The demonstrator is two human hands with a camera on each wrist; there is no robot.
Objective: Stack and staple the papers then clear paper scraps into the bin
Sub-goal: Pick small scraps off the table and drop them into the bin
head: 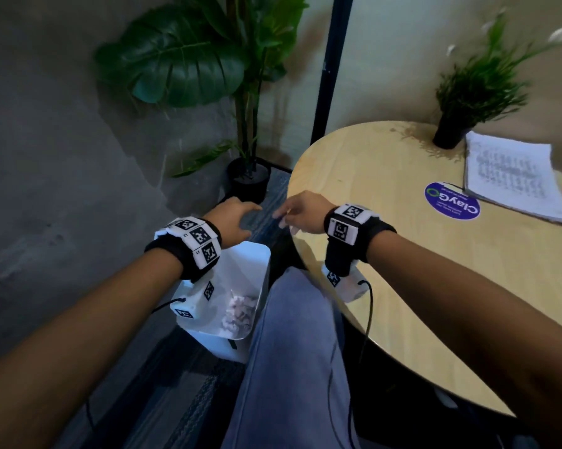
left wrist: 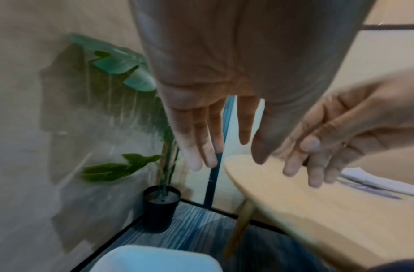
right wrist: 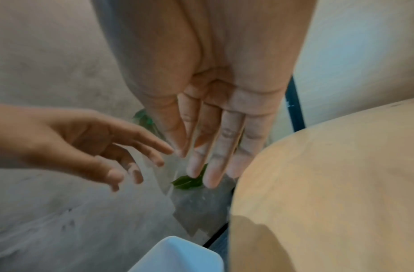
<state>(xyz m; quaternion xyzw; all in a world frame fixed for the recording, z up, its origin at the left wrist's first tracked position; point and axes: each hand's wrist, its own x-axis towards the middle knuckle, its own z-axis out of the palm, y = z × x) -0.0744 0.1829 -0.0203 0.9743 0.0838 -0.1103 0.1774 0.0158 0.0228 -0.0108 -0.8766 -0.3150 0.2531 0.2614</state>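
A round blue sticker (head: pixel 452 201) lay on the tabletop (head: pixel 386 196) and carried the word "ClayGo" in white letters, upside down from the head view, with a green ring beside the "G". Smaller white lines under that word were too fine to read. The stack of papers (head: pixel 512 176) just beside the sticker bore rows of print, all blurred past reading. The wristbands (head: pixel 197 236) showed square black-and-white code markers, with no legible words.
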